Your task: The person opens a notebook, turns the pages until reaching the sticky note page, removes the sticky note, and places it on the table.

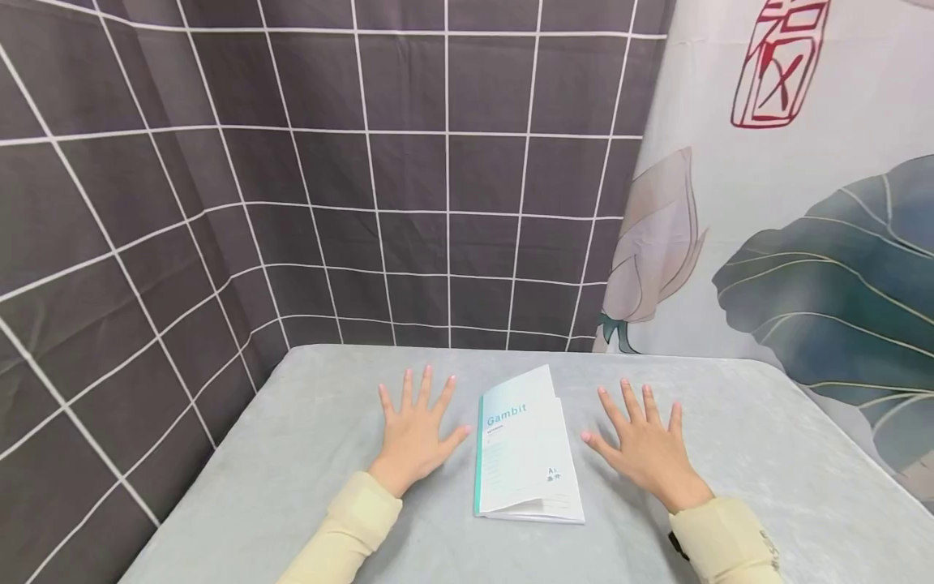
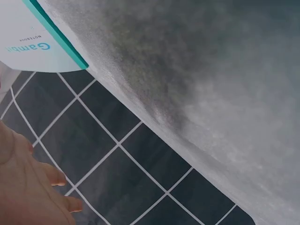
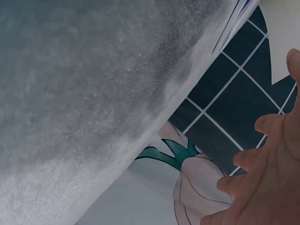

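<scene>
A thin white notebook [image 1: 527, 450] with a teal spine and the word "Gambit" on its cover lies closed on the grey table [image 1: 306, 478], between my two hands. My left hand [image 1: 416, 426] rests flat on the cloth just left of it, fingers spread and straight. My right hand [image 1: 645, 446] lies flat just right of it, fingers spread too. Neither hand touches the notebook. In the left wrist view a corner of the notebook [image 2: 33, 42] and my fingers [image 2: 28, 187] show. The right wrist view shows my fingertips [image 3: 262, 168] and a sliver of the notebook [image 3: 236, 18].
A dark grid-patterned curtain [image 1: 365, 162] hangs behind and to the left of the table. A white cloth with a lotus print [image 1: 803, 243] hangs at the right. The table's left edge [image 1: 212, 462] and rounded back corners are near.
</scene>
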Motion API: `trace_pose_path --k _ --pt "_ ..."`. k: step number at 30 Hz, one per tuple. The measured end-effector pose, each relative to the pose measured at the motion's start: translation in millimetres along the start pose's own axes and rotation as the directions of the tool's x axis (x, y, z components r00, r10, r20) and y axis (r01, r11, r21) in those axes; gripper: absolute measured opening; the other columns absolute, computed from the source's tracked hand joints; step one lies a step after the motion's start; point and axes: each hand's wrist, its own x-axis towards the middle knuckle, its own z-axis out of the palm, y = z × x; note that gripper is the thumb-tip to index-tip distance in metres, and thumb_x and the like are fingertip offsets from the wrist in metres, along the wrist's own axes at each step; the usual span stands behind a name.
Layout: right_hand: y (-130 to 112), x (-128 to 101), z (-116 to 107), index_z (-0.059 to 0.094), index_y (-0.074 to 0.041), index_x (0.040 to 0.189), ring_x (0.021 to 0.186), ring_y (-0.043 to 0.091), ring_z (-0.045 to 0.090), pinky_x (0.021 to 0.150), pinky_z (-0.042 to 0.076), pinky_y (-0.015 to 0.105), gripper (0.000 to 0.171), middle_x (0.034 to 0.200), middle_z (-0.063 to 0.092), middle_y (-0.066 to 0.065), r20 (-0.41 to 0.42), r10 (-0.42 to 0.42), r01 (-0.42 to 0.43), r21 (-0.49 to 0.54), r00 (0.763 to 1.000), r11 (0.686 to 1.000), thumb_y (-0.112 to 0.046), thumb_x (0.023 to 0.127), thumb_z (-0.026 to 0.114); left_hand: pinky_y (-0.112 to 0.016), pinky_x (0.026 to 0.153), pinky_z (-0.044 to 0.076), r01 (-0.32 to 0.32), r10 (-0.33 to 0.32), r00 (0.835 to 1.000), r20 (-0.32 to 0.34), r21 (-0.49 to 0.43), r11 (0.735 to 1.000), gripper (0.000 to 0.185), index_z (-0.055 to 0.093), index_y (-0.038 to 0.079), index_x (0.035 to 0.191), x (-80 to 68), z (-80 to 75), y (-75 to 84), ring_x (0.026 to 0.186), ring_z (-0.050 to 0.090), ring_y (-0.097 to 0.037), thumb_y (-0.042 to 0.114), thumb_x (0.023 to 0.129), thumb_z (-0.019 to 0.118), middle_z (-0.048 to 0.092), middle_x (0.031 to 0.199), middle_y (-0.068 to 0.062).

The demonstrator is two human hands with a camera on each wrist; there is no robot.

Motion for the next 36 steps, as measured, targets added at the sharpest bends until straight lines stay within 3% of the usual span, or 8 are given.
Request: trace_pose_path --k 6,15,25,30,36 --pt "1 0 0 0.034 -0.016 0.149 0.141 0.052 0.017 0.104 0.002 0.076 0.081 0.156 0.022 0.023 0.011 -0.005 0.005 0.005 1.000 1.000 -0.068 0.088 0.045 -0.071 0.107 -0.009 -0.003 0.003 1.000 0.002 -0.006 1.000 0.076 0.028 0.027 0.152 -2.1 -1.9 -0.2 0.147 0.005 -0.043 0.066 0.088 0.046 0.017 0.160 -0.013" --pt "2 0 1 0.031 -0.014 0.150 0.142 0.050 0.017 0.104 0.002 0.076 0.081 0.157 0.021 0.022 0.038 -0.045 0.042 0.061 0.998 0.997 -0.066 0.090 0.045 -0.071 0.109 0.005 -0.040 0.039 0.999 -0.019 -0.046 0.998 0.071 0.035 0.025 0.149 -8.4 -13.5 13.6 0.145 0.019 -0.043 0.061 0.089 0.049 0.029 0.156 -0.016" --pt "0 1 -4 0.031 -0.012 0.150 0.142 0.047 0.019 0.106 0.005 0.074 0.078 0.157 0.023 0.020 0.082 -0.109 0.098 0.123 0.991 0.988 -0.060 0.092 0.047 -0.061 0.108 0.028 -0.169 0.163 0.983 -0.081 -0.069 0.983 0.062 0.044 0.020 0.144 -13.4 -19.6 40.1 0.132 0.045 -0.033 0.056 0.094 0.045 0.047 0.145 -0.011" --pt "-2 -1 -5 0.036 -0.011 0.148 0.141 0.047 0.023 0.106 0.009 0.074 0.072 0.155 0.029 0.019 0.099 -0.147 0.133 0.134 0.984 0.982 -0.055 0.092 0.051 -0.054 0.104 0.037 -0.276 0.272 0.950 -0.150 -0.005 0.961 0.058 0.049 0.021 0.141 -20.5 -22.4 53.9 0.121 0.054 -0.025 0.054 0.093 0.047 0.057 0.135 -0.007" --pt "-3 -3 -3 0.041 -0.010 0.146 0.140 0.047 0.027 0.105 0.011 0.074 0.070 0.153 0.035 0.017 0.139 -0.194 0.171 0.163 0.971 0.972 -0.054 0.092 0.052 -0.040 0.094 0.042 -0.407 0.419 0.870 -0.260 0.104 0.908 0.060 0.057 0.021 0.133 -28.9 -19.4 71.1 0.098 0.059 -0.018 0.060 0.087 0.053 0.065 0.112 0.001"
